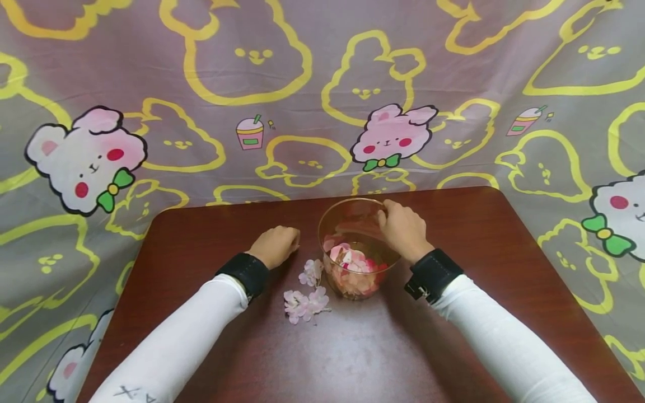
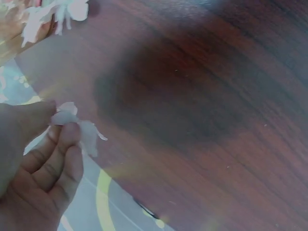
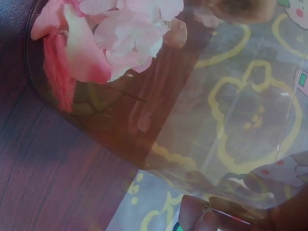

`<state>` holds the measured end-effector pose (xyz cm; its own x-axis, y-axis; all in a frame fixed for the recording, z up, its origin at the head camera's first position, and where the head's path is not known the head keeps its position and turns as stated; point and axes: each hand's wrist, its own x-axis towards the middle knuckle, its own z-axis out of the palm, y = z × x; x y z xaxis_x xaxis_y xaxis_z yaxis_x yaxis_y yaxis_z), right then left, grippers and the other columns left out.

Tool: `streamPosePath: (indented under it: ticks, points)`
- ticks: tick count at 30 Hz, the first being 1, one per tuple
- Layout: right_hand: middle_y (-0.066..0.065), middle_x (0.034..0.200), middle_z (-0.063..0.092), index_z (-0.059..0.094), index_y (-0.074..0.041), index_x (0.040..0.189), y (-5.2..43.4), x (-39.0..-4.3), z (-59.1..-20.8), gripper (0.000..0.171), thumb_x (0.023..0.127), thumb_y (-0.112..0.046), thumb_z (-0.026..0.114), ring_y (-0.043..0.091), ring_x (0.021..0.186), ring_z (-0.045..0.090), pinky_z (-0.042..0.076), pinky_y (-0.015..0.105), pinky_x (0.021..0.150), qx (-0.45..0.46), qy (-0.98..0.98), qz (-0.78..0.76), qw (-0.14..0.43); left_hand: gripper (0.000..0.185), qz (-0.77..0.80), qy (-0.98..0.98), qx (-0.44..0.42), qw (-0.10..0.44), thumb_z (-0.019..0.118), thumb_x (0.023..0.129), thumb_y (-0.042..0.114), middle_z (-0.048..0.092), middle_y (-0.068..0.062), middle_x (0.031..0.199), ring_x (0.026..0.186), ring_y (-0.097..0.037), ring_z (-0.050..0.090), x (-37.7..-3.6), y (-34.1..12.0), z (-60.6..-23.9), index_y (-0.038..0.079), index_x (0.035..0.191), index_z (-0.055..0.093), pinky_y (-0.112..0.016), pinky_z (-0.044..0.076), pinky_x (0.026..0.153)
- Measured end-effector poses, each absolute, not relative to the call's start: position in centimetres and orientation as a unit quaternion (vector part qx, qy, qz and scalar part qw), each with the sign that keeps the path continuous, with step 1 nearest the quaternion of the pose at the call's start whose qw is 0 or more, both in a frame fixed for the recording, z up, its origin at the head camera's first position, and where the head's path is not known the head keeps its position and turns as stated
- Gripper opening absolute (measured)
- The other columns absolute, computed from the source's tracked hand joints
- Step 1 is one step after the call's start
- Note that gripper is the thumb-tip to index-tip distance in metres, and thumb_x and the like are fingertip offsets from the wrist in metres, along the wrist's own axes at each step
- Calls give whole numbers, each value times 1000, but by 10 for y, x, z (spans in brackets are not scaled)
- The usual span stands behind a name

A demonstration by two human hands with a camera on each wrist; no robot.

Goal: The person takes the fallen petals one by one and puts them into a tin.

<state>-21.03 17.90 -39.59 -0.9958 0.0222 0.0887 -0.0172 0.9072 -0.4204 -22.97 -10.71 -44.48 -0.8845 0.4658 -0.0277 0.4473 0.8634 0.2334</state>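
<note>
A clear glass bowl [image 1: 353, 224] with pink and white petals [image 1: 355, 263] in it stands on the dark wooden table [image 1: 453, 336]. My right hand [image 1: 403, 226] grips the bowl's far right rim; in the right wrist view its fingertips [image 3: 202, 214] curl over the glass edge [image 3: 231, 211]. To the bowl's left my left hand [image 1: 276, 243] rests on the table with its fingers curled. The left wrist view shows its fingers [image 2: 57, 154] pinching a small white petal [image 2: 79, 127]. A sprig of pale pink blossoms [image 1: 304, 294] lies on the table between my forearms.
A grey cloth [image 1: 252, 112] printed with yellow outlines and pink bears hangs behind the table and drapes round its sides. The table's far edge [image 1: 322, 198] runs just beyond the bowl.
</note>
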Motion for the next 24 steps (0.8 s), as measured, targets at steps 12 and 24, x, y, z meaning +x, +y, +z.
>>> streamPosePath:
  ticks: [12, 24]
  points:
    - [11, 76, 60, 60, -9, 93, 178, -210, -394, 23, 103, -27, 50, 33, 74, 64, 41, 41, 55, -3, -976, 215, 41, 5, 145, 952, 269, -22, 62, 99, 10, 72, -7, 90, 81, -23, 69, -222, -101, -415, 8, 95, 64, -40, 56, 70]
    - [10, 75, 59, 61, -9, 96, 178, -210, -393, 23, 103, -27, 51, 31, 71, 62, 39, 38, 54, -4, -976, 212, 39, 6, 169, 944, 274, -74, 62, 98, 13, 73, -7, 90, 77, -22, 66, -216, -95, -387, 8, 98, 64, -41, 54, 68]
